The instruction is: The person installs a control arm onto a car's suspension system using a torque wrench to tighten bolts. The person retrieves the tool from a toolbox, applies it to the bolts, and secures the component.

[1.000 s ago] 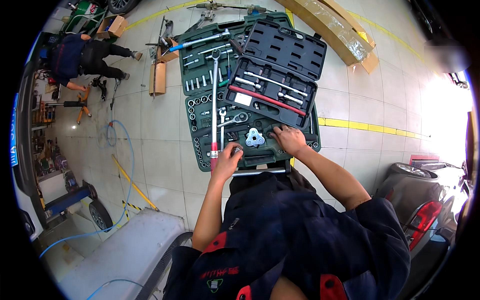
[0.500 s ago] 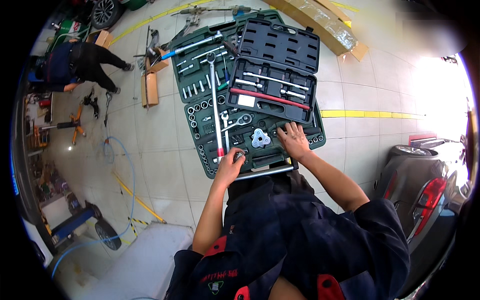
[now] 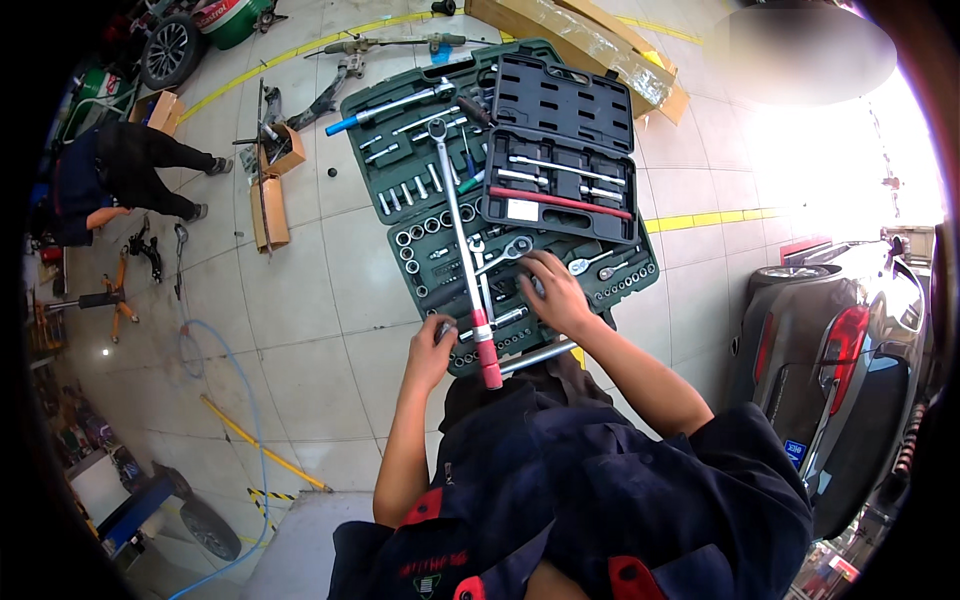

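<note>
A green socket-set case (image 3: 352, 108) lies spread out before me, full of sockets and wrenches. My left hand (image 3: 428, 358) is at its near left edge, fingers curled round a small metal piece (image 3: 446, 330) whose kind I cannot make out. My right hand (image 3: 558, 298) is closed over a silver tool (image 3: 537, 287), mostly hidden; its three-lobed shape showed earlier. Between the hands a long ratchet-headed wrench (image 3: 462, 235) with a red handle lies slantwise, its end sticking out past the case's near edge. A ratchet (image 3: 518, 247) rests just beyond my right fingertips.
A black case (image 3: 562, 100) with metal bars and a red bar sits open on the green one. Cardboard boxes (image 3: 268, 212) lie left, a long carton (image 3: 570, 45) at the back. Another person (image 3: 110, 165) bends at far left. A grey car (image 3: 830, 340) stands right.
My right hand has moved left onto the three-lobed tool, uncovering small ratchets. My left hand has shifted left of the long wrench, whose red handle end now points nearer to me.
</note>
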A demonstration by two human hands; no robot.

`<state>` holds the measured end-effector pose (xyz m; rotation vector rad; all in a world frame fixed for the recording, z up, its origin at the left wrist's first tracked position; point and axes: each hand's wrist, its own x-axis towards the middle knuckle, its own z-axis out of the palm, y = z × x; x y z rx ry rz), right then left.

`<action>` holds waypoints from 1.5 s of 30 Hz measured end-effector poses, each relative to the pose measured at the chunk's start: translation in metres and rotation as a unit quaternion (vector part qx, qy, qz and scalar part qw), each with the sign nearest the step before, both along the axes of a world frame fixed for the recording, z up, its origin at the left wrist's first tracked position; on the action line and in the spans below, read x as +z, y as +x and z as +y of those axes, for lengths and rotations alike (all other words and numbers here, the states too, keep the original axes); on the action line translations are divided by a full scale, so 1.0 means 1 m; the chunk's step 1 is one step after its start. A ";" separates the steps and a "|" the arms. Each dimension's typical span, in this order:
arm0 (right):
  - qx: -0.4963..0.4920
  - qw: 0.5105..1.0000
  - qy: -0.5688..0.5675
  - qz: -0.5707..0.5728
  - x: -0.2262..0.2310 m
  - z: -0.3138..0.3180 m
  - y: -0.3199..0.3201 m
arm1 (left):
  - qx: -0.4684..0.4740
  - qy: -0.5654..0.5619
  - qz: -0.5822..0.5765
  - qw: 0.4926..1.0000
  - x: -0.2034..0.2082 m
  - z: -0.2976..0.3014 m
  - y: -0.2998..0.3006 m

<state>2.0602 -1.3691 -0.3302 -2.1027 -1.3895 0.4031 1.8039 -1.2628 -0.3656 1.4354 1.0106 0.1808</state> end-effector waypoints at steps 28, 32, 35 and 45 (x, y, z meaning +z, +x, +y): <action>-0.093 0.981 -0.146 -0.088 -0.100 0.260 0.069 | 0.148 -0.056 0.027 0.987 0.026 0.093 -0.060; -0.077 0.982 -0.151 -0.088 -0.084 0.254 0.062 | 0.150 -0.073 0.008 0.986 0.027 0.085 -0.053; -0.069 0.980 -0.163 -0.087 -0.078 0.253 0.059 | 0.130 -0.108 0.013 0.986 0.016 0.066 -0.051; -0.043 0.977 -0.176 -0.111 -0.067 0.249 0.057 | 0.119 -0.110 0.043 0.986 -0.004 0.030 -0.059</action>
